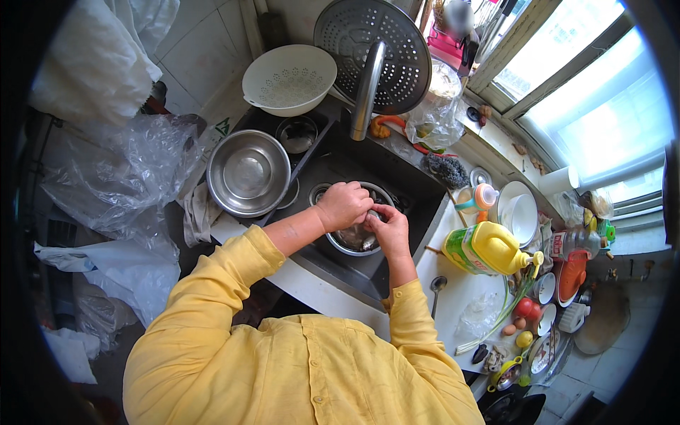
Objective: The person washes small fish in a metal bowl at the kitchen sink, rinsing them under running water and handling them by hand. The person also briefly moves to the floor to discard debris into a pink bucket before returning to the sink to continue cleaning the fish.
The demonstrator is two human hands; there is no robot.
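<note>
My left hand (345, 204) and my right hand (390, 228) meet over a round metal bowl (340, 249) standing in the dark sink (345, 279). Between my fingertips is a small, pale, shiny piece that looks like a small fish (375, 214). More small, wet, silvery-brown fish (367, 243) seem to lie in the bowl below; my hands partly cover them. The fingers of my left hand are curled, and how they grip the piece is hard to see. My right thumb and forefinger pinch it from the right.
A steel faucet (366, 93) reaches over the sink. Left of it stand a steel basin (248, 173) and a white colander (291, 79). On the right counter are a yellow detergent bottle (486, 247), a spoon (438, 284), green onions (499, 324), bowls and a baby bottle (483, 196).
</note>
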